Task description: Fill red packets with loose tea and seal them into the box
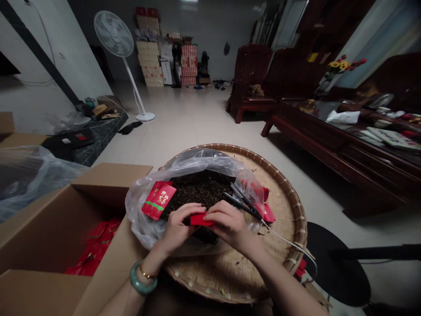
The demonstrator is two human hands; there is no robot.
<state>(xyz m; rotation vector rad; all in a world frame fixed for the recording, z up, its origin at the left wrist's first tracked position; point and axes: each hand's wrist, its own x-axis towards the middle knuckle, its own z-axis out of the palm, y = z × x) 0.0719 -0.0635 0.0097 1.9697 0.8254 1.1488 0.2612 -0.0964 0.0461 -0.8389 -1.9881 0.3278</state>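
Note:
Between my two hands is a small red packet [198,219], held over a clear plastic bag [138,202] of dark loose tea leaves [204,186]. My left hand [180,226] grips its left end, where a dark bit shows by the fingers. The fingers of my right hand [228,221] press on its right end. Flat red tea packets [160,199] with gold lettering and a green band lie on the bag's left side. To the right, a black sealing clamp [244,202] with a white cord rests on the bag, its jaws apart.
The bag sits on a round woven bamboo tray [283,210]. At left stands an open cardboard box [112,180] with red packets [98,245] inside. A black round base [338,267] is at right. Beyond are a white fan [114,35] and a dark wooden table [345,149].

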